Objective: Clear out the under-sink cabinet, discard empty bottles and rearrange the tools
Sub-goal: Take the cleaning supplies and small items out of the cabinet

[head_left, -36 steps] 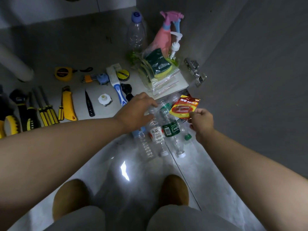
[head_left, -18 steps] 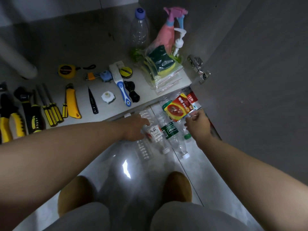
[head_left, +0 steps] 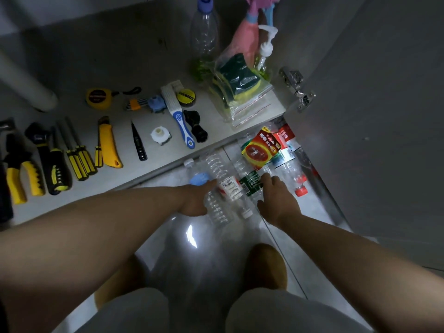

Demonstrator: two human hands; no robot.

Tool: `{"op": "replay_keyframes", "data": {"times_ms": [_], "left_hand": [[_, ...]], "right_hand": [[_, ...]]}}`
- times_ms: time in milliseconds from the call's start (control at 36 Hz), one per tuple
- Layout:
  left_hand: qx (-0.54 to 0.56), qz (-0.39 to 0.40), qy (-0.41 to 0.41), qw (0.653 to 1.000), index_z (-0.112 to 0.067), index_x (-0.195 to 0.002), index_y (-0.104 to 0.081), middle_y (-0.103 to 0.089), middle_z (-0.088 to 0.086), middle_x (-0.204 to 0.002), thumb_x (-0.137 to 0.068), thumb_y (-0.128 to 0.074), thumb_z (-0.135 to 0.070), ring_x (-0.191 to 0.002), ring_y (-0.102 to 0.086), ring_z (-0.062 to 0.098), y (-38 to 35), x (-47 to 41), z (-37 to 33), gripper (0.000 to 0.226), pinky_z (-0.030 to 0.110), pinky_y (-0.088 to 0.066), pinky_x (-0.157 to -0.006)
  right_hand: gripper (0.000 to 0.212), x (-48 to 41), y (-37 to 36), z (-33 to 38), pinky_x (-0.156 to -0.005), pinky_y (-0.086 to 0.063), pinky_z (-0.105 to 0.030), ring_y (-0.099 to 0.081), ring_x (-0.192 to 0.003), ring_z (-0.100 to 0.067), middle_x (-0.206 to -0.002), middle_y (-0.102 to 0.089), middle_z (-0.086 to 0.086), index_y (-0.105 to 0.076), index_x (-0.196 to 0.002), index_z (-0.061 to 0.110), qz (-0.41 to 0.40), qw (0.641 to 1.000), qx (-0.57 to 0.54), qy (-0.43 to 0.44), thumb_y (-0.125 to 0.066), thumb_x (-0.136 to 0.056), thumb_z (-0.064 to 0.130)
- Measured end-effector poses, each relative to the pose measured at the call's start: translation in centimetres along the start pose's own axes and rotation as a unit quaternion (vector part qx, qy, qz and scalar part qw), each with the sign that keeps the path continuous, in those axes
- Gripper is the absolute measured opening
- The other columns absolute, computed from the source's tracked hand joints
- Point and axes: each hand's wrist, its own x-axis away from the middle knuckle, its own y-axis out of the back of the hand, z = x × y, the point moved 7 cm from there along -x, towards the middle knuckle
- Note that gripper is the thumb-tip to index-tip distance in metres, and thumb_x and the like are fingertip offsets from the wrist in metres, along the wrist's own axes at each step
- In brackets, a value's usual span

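Observation:
Several empty clear plastic bottles lie in a pile on the tiled floor in front of the open cabinet. My left hand grips a ribbed clear bottle at the pile's left side, beside a blue cap. The fingers of my right hand rest on a green-label bottle. Between the hands lies a white-label bottle. A red and yellow packet lies loose on top of the pile, touching neither hand. A red-capped bottle lies to the right.
Tools lie in rows on the cabinet floor: pliers, screwdrivers, a yellow utility knife, a tape measure, a brush. A tall bottle, pink sprayer and bagged sponges stand behind. The open door with its hinge is on the right.
My right hand let go of the red and yellow packet, which now lies on the bottles, and dropped to the green-label bottle. My left hand moved down onto the ribbed bottle.

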Motion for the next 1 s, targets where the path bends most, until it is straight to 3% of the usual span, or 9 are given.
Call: {"op": "replay_keyframes", "data": {"times_ms": [83, 306, 389, 444, 556, 667, 833, 1000], "left_hand": [[-0.007, 0.001, 0.006, 1.000, -0.030, -0.161, 0.008, -0.053, 0.015, -0.142, -0.100, -0.057, -0.023, -0.118, -0.059, 0.029, -0.1, -0.3, 0.2, 0.090, 0.038, -0.047, -0.105], [-0.008, -0.004, 0.013, 1.000, -0.033, -0.161, -0.006, -0.050, 0.015, -0.142, -0.099, -0.056, -0.022, -0.118, -0.059, 0.027, -0.4, -1.2, 0.5, 0.080, 0.042, -0.050, -0.103], [0.002, -0.007, 0.012, 1.000, -0.033, -0.161, -0.004, -0.052, 0.014, -0.138, -0.099, -0.055, -0.023, -0.116, -0.058, 0.026, -0.2, -1.4, 0.1, 0.080, 0.035, -0.050, -0.099], [0.006, -0.006, 0.019, 1.000, -0.032, -0.161, 0.000, -0.054, 0.015, -0.134, -0.100, -0.054, -0.023, -0.110, -0.059, 0.025, -0.3, -1.6, -0.1, 0.083, 0.029, -0.048, -0.086], [0.018, -0.003, 0.023, 1.000, -0.029, -0.162, -0.002, -0.056, 0.015, -0.130, -0.100, -0.055, -0.023, -0.097, -0.057, 0.022, -0.4, -1.8, -0.4, 0.082, 0.025, -0.041, -0.073], [0.009, -0.003, 0.020, 1.000, -0.031, -0.161, -0.002, -0.054, 0.014, -0.136, -0.099, -0.054, -0.024, -0.109, -0.060, 0.026, -0.5, -1.8, -0.4, 0.081, 0.031, -0.051, -0.087], [0.019, -0.002, 0.011, 1.000, -0.026, -0.156, -0.024, -0.055, 0.012, -0.135, -0.097, -0.057, -0.015, -0.117, -0.059, 0.028, -0.3, -2.1, -1.0, 0.069, 0.043, -0.050, -0.102], [-0.009, 0.008, 0.026, 1.000, -0.025, -0.161, -0.007, -0.052, 0.016, -0.142, -0.099, -0.057, -0.020, -0.120, -0.059, 0.031, 0.1, -2.2, -1.4, 0.080, 0.042, -0.051, -0.102]], "right_hand": [[0.081, -0.6, -0.4, 0.1, -0.079, -0.056, -0.034, -0.058, -0.109, -0.023, -0.135, -0.052, -0.007, -0.028, -0.147, 0.018, -0.004, 1.000, 0.021, -0.014, -0.076, -0.084, 0.036], [0.077, -1.0, -0.3, 0.3, -0.088, -0.058, -0.040, -0.058, -0.114, -0.026, -0.135, -0.051, -0.009, -0.035, -0.142, 0.016, -0.047, 0.999, 0.000, -0.018, -0.076, -0.082, 0.043], [0.072, -1.1, 0.6, 0.5, -0.090, -0.058, -0.042, -0.057, -0.116, -0.028, -0.139, -0.047, -0.012, -0.036, -0.142, 0.016, -0.088, 0.996, -0.016, -0.002, -0.075, -0.085, 0.036], [0.069, -1.4, 1.2, 0.6, -0.093, -0.057, -0.043, -0.057, -0.117, -0.030, -0.141, -0.045, -0.014, -0.035, -0.143, 0.016, -0.105, 0.994, -0.041, 0.006, -0.074, -0.087, 0.026], [0.065, -2.3, 1.7, 0.9, -0.100, -0.053, -0.044, -0.057, -0.121, -0.032, -0.144, -0.044, -0.015, -0.037, -0.147, 0.016, -0.081, 0.992, -0.100, 0.015, -0.068, -0.089, 0.011], [0.053, -2.2, 1.6, 1.9, -0.105, -0.050, -0.041, -0.054, -0.126, -0.030, -0.147, -0.047, -0.010, -0.047, -0.142, 0.014, -0.072, 0.986, -0.137, 0.061, -0.063, -0.092, 0.009], [0.049, -1.5, 1.9, 1.6, -0.105, -0.049, -0.040, -0.053, -0.125, -0.026, -0.141, -0.054, -0.008, -0.051, -0.138, 0.015, -0.088, 0.985, -0.137, 0.050, -0.063, -0.091, 0.008], [0.041, -0.9, 4.9, -0.3, -0.095, -0.054, -0.041, -0.055, -0.115, -0.027, -0.131, -0.054, -0.008, -0.058, -0.128, 0.014, -0.146, 0.984, -0.097, 0.041, -0.061, -0.088, 0.007]]}}
